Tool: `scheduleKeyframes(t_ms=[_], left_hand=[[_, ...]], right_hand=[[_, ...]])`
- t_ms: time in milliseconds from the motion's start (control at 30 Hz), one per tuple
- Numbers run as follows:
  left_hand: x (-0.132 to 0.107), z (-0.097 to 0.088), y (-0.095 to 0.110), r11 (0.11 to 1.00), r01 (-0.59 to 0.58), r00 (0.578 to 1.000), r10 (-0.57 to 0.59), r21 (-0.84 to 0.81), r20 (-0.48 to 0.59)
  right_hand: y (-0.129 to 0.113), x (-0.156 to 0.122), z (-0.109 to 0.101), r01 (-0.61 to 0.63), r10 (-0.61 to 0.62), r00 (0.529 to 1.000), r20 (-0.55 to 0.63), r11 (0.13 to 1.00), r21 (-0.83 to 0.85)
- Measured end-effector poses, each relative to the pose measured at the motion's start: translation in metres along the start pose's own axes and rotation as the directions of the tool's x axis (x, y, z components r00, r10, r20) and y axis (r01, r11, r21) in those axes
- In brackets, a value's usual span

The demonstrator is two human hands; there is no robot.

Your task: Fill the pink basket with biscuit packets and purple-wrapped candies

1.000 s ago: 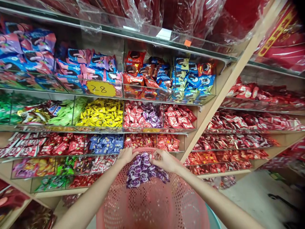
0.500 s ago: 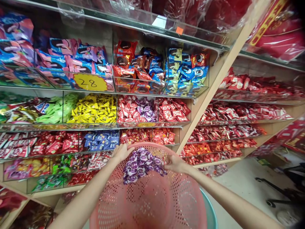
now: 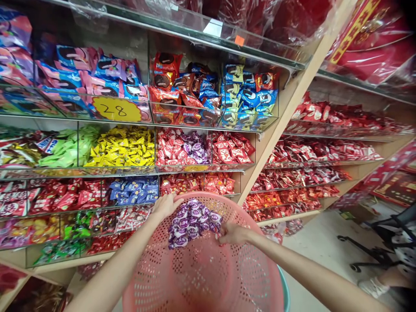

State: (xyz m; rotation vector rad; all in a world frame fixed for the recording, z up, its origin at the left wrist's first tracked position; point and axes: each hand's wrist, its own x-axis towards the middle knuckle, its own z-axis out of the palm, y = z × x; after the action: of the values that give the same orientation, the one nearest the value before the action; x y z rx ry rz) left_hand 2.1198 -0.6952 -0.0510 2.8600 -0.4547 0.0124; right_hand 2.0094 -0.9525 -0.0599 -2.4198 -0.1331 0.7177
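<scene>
A pink perforated plastic basket (image 3: 208,277) is tilted up in front of me against the candy shelves. A heap of purple wrapped candies (image 3: 191,222) lies inside it near the far rim. My left hand (image 3: 166,204) curls over the far rim, left of the heap. My right hand (image 3: 232,234) is inside the basket at the heap's right edge, its fingers closed into the candies.
Clear-fronted shelf bins hold wrapped sweets: red and purple ones (image 3: 183,149), yellow ones (image 3: 121,147), blue ones (image 3: 133,190), cookie packs (image 3: 182,93) above. A yellow "28" tag (image 3: 116,109) hangs at left. Red-packet shelves (image 3: 325,151) run right. Another person's leg (image 3: 386,279) and a black frame stand at lower right.
My right hand has come down from the far rim to the right side of the candy heap inside the basket. My view has shifted right and a little down.
</scene>
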Motion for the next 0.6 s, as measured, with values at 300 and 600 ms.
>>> scheduleKeyframes(t_ms=[300,600], left_hand=[[-0.004,0.006,-0.013,1.000,0.024,0.999,-0.024,0.014,-0.021],[-0.002,0.008,-0.010,1.000,0.004,0.999,-0.003,0.011,-0.037]], right_hand=[[-0.008,0.005,0.010,0.197,-0.259,0.950,0.173,0.931,0.308],[-0.029,0.008,0.025,0.245,-0.277,0.924,0.265,0.958,0.149]])
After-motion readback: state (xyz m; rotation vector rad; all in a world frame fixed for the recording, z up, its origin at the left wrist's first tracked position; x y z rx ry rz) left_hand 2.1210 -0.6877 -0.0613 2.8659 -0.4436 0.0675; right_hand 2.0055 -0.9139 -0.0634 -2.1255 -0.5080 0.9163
